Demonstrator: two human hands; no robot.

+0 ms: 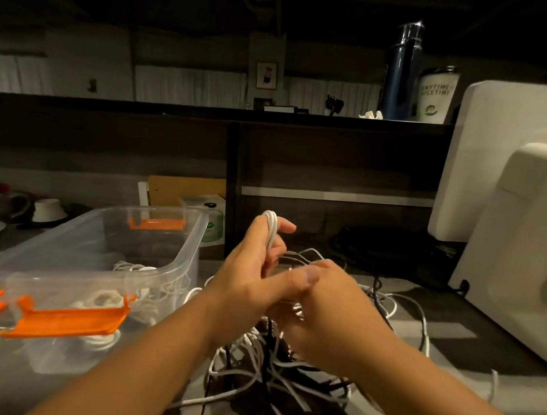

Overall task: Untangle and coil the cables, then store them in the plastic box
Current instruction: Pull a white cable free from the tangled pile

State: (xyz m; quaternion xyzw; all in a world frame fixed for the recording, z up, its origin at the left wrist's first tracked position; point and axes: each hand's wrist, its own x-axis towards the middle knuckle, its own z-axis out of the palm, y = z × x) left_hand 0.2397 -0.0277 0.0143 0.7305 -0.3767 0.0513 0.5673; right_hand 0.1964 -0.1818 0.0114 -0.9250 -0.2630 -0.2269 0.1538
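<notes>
The work looks roughly midway, with one cable being coiled in the hands at the centre of the frame. The left hand [254,271] is raised with its fingers curled around a small bundle of white cable loops [271,230]. The bundle stands upright out of the top of the grip, and the thumb reaches right towards the other hand. The right hand [333,303] is just beside it, touching or nearly touching. Its back faces the camera and its fingers curl under. A white strand shows at its edge, but I cannot tell whether it grips that strand, because the fingertips are hidden. Below and around both hands, from the lower centre to the centre right, a loose tangle of white and dark cables [285,375] sprawls over the grey tabletop, so much untangling and coiling appears to be left. At the left of the frame the clear plastic box with orange latches [194,234] stands open. Several coiled white cables [118,296] already lie on its floor, so that part seems done. On the right edge stands the white back of a monitor [512,193], and a dark blue bottle [402,70] is on the shelf at upper right.
</notes>
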